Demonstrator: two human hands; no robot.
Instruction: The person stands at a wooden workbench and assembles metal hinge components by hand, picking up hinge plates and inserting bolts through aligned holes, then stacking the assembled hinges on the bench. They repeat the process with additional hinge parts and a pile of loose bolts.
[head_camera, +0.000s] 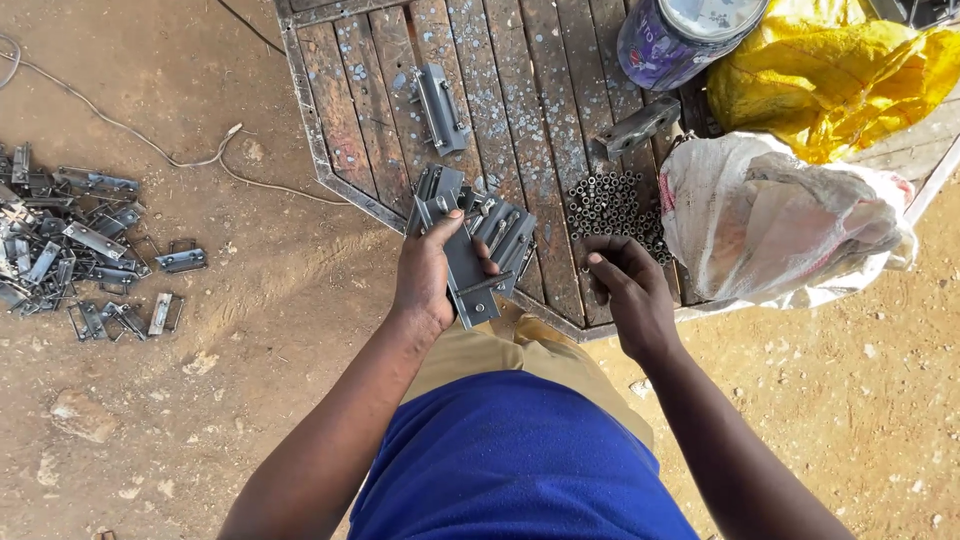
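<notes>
Head view: a grey metal latch plate (468, 265) is gripped flat in the left hand (428, 272), thumb laid across it so its face is kept exposed.
Right hand (628, 290): fingertips curled down, apparently pinching from the heap of small metal sleeves (608, 205) just beyond.
Table (350, 120): studded wood, under both hands.
Far left: finished latches (70, 245) piled on dirt.

At the table's far right edge I see a purple-labelled round can (672, 40), a crumpled yellow plastic bag (830, 75) beside it, and a white woven sack (780, 220) nearer.
</notes>
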